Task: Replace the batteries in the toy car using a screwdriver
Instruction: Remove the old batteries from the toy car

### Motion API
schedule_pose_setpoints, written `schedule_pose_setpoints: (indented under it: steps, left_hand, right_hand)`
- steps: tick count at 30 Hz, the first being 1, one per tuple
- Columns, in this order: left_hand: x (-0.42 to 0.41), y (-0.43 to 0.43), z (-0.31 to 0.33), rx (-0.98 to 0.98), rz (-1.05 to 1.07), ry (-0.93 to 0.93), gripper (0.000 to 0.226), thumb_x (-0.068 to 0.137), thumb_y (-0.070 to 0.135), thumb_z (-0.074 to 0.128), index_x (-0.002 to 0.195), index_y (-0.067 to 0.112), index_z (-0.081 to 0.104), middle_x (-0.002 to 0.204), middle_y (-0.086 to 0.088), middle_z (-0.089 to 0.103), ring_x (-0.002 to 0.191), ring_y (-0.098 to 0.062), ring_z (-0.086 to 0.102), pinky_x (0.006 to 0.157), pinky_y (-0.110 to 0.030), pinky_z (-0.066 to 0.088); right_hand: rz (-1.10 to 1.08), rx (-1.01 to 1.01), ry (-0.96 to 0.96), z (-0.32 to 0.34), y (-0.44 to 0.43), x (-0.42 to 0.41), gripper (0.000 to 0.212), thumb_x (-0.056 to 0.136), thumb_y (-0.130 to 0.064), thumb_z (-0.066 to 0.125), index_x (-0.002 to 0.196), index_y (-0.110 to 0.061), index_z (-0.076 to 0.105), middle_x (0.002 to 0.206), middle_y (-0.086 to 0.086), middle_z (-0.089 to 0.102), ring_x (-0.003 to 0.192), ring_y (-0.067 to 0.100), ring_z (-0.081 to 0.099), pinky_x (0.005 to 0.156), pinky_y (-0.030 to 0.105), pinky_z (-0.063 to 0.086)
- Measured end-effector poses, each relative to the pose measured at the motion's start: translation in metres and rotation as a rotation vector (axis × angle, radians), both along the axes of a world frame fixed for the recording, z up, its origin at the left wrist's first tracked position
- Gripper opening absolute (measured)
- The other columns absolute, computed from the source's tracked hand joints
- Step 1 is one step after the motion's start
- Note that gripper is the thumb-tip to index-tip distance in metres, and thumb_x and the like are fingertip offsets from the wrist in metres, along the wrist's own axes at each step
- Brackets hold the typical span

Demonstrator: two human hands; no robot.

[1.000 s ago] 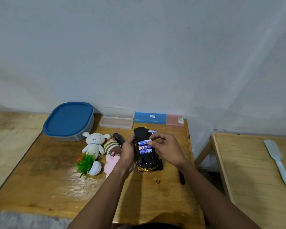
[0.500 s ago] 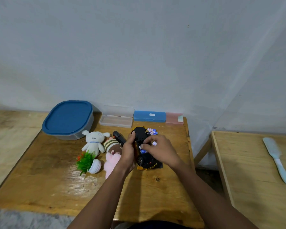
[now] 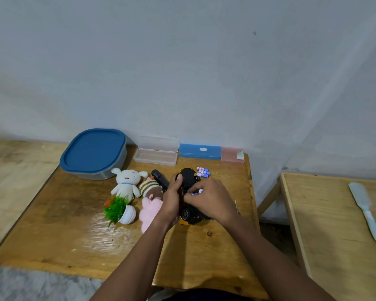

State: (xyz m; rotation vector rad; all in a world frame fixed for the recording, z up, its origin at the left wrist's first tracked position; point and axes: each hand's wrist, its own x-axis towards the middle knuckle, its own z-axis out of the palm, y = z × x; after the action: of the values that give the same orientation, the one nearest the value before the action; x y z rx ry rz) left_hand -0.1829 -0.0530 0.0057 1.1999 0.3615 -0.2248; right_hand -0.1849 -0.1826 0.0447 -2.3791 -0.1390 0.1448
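Observation:
The toy car (image 3: 188, 178) lies upside down on the wooden table (image 3: 74, 224), its black underside facing up. My left hand (image 3: 172, 199) grips the car's left side, thumb on the chassis. My right hand (image 3: 212, 199) covers the battery bay, and its fingertips pinch a blue-and-white battery (image 3: 198, 191) there. Three loose batteries (image 3: 203, 172) lie just beyond the car. A thin screwdriver (image 3: 237, 206) shows partly to the right of my right hand. A black part (image 3: 160, 180) lies left of the car.
A blue-lidded container (image 3: 93, 153) sits at the back left, with clear (image 3: 155, 156), blue (image 3: 199, 151) and pink (image 3: 232, 155) cases along the wall. Plush toys (image 3: 128, 181) and a small potted plant (image 3: 119, 210) lie left of my hands. A second table (image 3: 334, 235) with a brush (image 3: 366, 211) stands right.
My right hand has moved left over the open battery bay, hiding the batteries that showed there a second ago. The left hand keeps its grip on the car.

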Motion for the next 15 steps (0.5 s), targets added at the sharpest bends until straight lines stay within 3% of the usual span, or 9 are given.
schedule_pose_setpoints:
  steps: [5,9,11,15]
  left_hand:
    - [-0.007,-0.002,0.0,-0.037,0.013,0.028,0.036,0.105,0.037,0.042,0.129,0.017,0.06,0.12,-0.013,0.071,0.11,-0.026,0.068,0.093,-0.04,0.054]
    - [-0.007,0.005,0.001,-0.125,0.004,0.11,0.056,0.102,0.049,0.042,0.136,0.007,0.057,0.13,-0.022,0.065,0.12,-0.036,0.063,0.107,-0.051,0.046]
    - [-0.006,0.008,0.002,-0.169,-0.001,0.15,0.06,0.102,0.05,0.04,0.134,0.003,0.059,0.129,-0.023,0.065,0.121,-0.037,0.062,0.108,-0.051,0.045]
    - [-0.009,0.008,0.004,-0.226,-0.051,0.161,0.06,0.102,0.052,0.038,0.124,0.005,0.068,0.123,-0.022,0.069,0.115,-0.037,0.065,0.106,-0.052,0.046]
  right_hand:
    - [0.01,0.032,-0.042,-0.001,0.002,-0.006,0.024,0.072,-0.041,0.061,0.082,-0.031,0.081,0.073,-0.016,0.073,0.068,0.004,0.064,0.064,0.033,0.058]
    - [0.121,0.112,-0.043,-0.011,-0.006,-0.01,0.027,0.081,-0.043,0.064,0.101,-0.032,0.078,0.098,-0.018,0.074,0.088,0.0,0.065,0.078,0.032,0.057]
    - [0.195,0.122,-0.04,-0.015,-0.011,-0.01,0.031,0.083,-0.045,0.067,0.11,-0.031,0.075,0.107,-0.018,0.072,0.096,0.0,0.064,0.084,0.032,0.056]
    - [0.104,0.256,-0.064,-0.016,-0.013,-0.01,0.016,0.088,-0.035,0.07,0.102,-0.029,0.075,0.096,-0.016,0.073,0.092,0.0,0.066,0.079,0.028,0.055]
